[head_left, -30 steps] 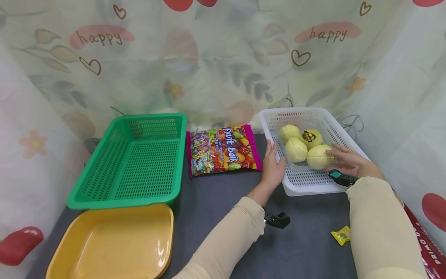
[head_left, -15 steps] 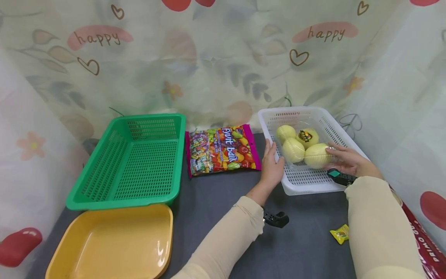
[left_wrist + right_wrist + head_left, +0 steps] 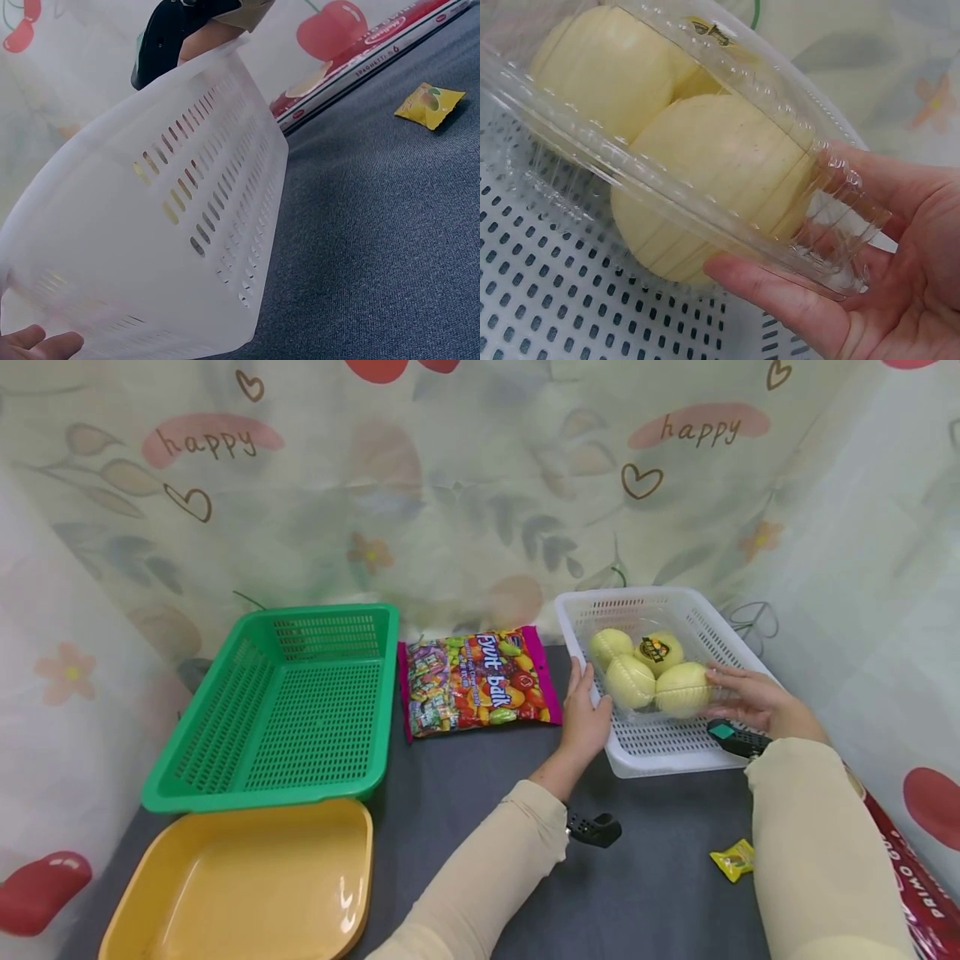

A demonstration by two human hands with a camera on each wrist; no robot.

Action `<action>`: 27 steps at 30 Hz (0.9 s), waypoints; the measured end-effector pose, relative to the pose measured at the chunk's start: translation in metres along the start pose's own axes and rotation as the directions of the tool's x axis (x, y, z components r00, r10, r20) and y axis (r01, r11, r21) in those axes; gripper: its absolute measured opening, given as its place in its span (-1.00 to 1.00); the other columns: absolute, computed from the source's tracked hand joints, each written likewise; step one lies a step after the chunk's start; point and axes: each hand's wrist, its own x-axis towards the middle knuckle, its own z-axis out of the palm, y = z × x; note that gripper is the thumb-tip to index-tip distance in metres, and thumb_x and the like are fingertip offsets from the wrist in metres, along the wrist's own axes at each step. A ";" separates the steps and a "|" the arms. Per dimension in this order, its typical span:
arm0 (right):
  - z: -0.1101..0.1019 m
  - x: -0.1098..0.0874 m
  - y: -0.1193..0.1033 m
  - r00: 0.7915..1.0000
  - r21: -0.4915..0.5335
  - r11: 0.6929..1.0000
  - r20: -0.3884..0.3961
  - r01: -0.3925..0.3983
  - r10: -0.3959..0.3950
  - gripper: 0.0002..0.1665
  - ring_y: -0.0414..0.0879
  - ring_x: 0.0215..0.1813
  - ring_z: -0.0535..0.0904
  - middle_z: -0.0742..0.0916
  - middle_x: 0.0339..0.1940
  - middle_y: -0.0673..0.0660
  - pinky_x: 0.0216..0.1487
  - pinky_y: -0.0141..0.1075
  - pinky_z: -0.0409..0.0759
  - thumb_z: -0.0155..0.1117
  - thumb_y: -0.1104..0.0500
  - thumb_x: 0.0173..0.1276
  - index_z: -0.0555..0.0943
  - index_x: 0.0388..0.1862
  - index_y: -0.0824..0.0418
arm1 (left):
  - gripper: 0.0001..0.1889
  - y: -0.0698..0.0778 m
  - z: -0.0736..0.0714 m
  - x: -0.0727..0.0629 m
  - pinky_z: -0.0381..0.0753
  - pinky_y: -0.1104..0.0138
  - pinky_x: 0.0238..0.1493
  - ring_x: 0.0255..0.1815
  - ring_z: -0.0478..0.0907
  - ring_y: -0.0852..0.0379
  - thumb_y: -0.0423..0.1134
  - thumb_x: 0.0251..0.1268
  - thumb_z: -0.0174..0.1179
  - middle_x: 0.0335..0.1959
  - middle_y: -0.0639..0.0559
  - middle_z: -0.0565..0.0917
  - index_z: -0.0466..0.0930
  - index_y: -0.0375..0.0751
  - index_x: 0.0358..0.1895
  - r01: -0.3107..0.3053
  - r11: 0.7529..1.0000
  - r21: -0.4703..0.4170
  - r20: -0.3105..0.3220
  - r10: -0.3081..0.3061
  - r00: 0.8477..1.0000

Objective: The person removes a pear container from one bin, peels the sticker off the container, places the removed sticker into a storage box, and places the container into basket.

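In the head view, a clear plastic box (image 3: pixel 647 717) of pale yellow round fruit (image 3: pixel 630 682) sits inside the white basket (image 3: pixel 667 766). One fruit bears a dark label. My right hand (image 3: pixel 761 702) grips the box's right end; the right wrist view shows the thumb on the near side of the plastic rim (image 3: pixel 600 169) and the fingers on the far side, partly hidden behind it. The box looks slightly tilted. On the basket's left rim, my left hand (image 3: pixel 587 718) holds the edge, thumb toward the inside. The left wrist view catches only its fingertips (image 3: pixel 56 346).
A green basket (image 3: pixel 315 727) stands at the left, with a yellow tray (image 3: pixel 262 885) in front. Between the baskets lies a Fruit bait candy bag (image 3: pixel 480 683). A small yellow packet (image 3: pixel 733 861) and a red spaghetti package (image 3: pixel 918 893) lie at the right. Patterned cloth surrounds the table.
The fruit box has shifted slightly left and up in the white basket, my right hand moving with it. My left hand stays on the basket rim.
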 end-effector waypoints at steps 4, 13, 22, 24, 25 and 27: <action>-0.004 -0.003 -0.004 1.000 0.004 1.000 0.000 0.002 -0.002 -0.47 -0.13 -0.28 0.67 0.57 -0.22 -0.19 -0.02 -0.21 0.63 0.16 0.04 0.33 0.36 0.26 -0.31 | -0.42 0.000 0.000 0.000 0.10 0.27 0.43 0.50 -0.03 0.09 -0.44 0.28 0.04 0.52 0.02 -0.04 0.17 -0.30 0.38 -0.006 1.000 0.012 0.005 0.006 1.000; -0.010 -0.013 -0.014 1.000 -0.046 0.999 -0.002 0.000 0.000 -0.82 -0.16 -0.28 0.67 0.63 -0.34 -0.21 -0.01 -0.22 0.62 0.15 0.03 0.35 0.64 -0.30 -0.31 | -0.42 0.002 -0.002 -0.002 0.08 0.29 0.44 0.50 -0.04 0.09 -0.44 0.28 0.03 0.52 0.02 -0.05 0.17 -0.32 0.38 -0.011 1.000 0.011 0.005 0.010 1.000; -0.012 -0.021 -0.021 0.998 -0.053 0.997 0.031 0.056 -0.054 -0.78 -0.21 -0.27 0.66 0.63 -0.31 -0.24 0.01 -0.18 0.62 0.09 0.06 0.39 0.63 -0.32 -0.28 | -0.43 0.001 -0.002 0.000 0.13 0.25 0.42 0.51 -0.03 0.08 -0.40 0.30 0.04 0.53 0.02 -0.05 0.17 -0.31 0.38 -0.006 1.000 0.001 0.027 0.006 1.000; -0.013 -0.024 -0.022 0.998 -0.052 0.997 0.037 0.062 -0.060 -0.77 -0.22 -0.26 0.66 0.62 -0.30 -0.24 -0.01 -0.19 0.63 0.08 0.07 0.39 0.64 -0.32 -0.27 | -0.43 0.001 -0.004 0.000 0.12 0.24 0.43 0.51 -0.03 0.07 -0.37 0.31 0.04 0.53 0.00 -0.05 0.17 -0.32 0.38 -0.006 1.000 0.008 0.029 0.006 1.000; -0.013 -0.026 -0.023 0.997 -0.046 0.997 0.041 0.064 -0.063 -0.76 -0.23 -0.26 0.66 0.62 -0.30 -0.24 -0.02 -0.19 0.63 0.08 0.08 0.39 0.65 -0.32 -0.27 | -0.43 0.001 -0.006 0.001 0.10 0.23 0.44 0.51 -0.03 0.07 -0.34 0.33 0.04 0.52 -0.01 -0.05 0.17 -0.31 0.39 -0.004 1.000 0.017 0.028 0.004 1.000; -0.015 -0.029 -0.024 0.996 -0.032 0.997 0.052 0.071 -0.069 -0.75 -0.23 -0.26 0.66 0.63 -0.29 -0.25 -0.05 -0.20 0.65 0.08 0.10 0.40 0.66 -0.31 -0.25 | -0.44 0.002 -0.010 0.003 0.08 0.22 0.45 0.51 -0.02 0.05 -0.29 0.35 0.02 0.52 -0.03 -0.04 0.16 -0.30 0.39 -0.009 1.000 0.027 0.026 0.008 1.000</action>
